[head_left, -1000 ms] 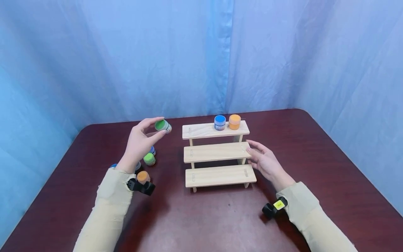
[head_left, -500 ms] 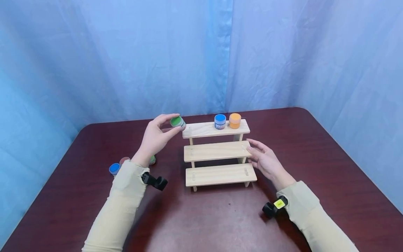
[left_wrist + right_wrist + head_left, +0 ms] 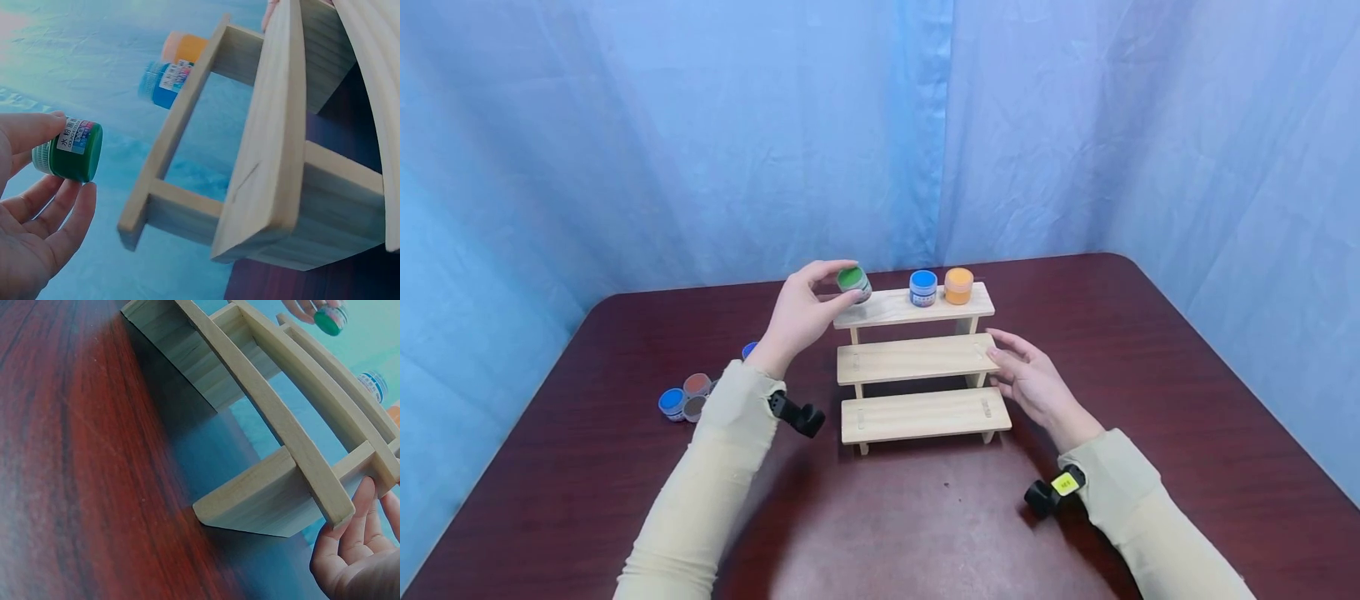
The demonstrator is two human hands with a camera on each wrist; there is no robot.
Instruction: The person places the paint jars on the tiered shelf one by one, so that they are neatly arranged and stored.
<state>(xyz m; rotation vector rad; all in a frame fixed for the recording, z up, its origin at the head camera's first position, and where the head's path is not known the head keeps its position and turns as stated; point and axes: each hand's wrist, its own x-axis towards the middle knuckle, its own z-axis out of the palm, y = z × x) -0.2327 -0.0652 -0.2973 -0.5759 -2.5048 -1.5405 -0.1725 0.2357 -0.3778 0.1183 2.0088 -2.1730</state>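
Note:
My left hand point(image 3: 805, 310) pinches a green paint jar point(image 3: 854, 283) between thumb and fingers, just above the left end of the top step. In the left wrist view the labelled green jar point(image 3: 77, 150) is held on its side, apart from the wood. A three-step wooden display stand point(image 3: 917, 360) stands in the middle of the table. My right hand point(image 3: 1033, 385) grips the right end of its middle step, thumb on the board; in the right wrist view its fingers point(image 3: 359, 528) touch the stand's side. A blue jar point(image 3: 922, 288) and an orange jar point(image 3: 958, 286) stand on the top step.
Left of the stand, partly hidden by my left arm, are several more jars, among them a blue jar point(image 3: 672, 403) and a reddish-brown jar point(image 3: 697, 384). Blue curtains point(image 3: 760, 142) hang behind the dark red table point(image 3: 925, 517).
My left hand has carried the green jar rightward, from beside the stand to above the top step's left end. The right hand and the stand have stayed in place.

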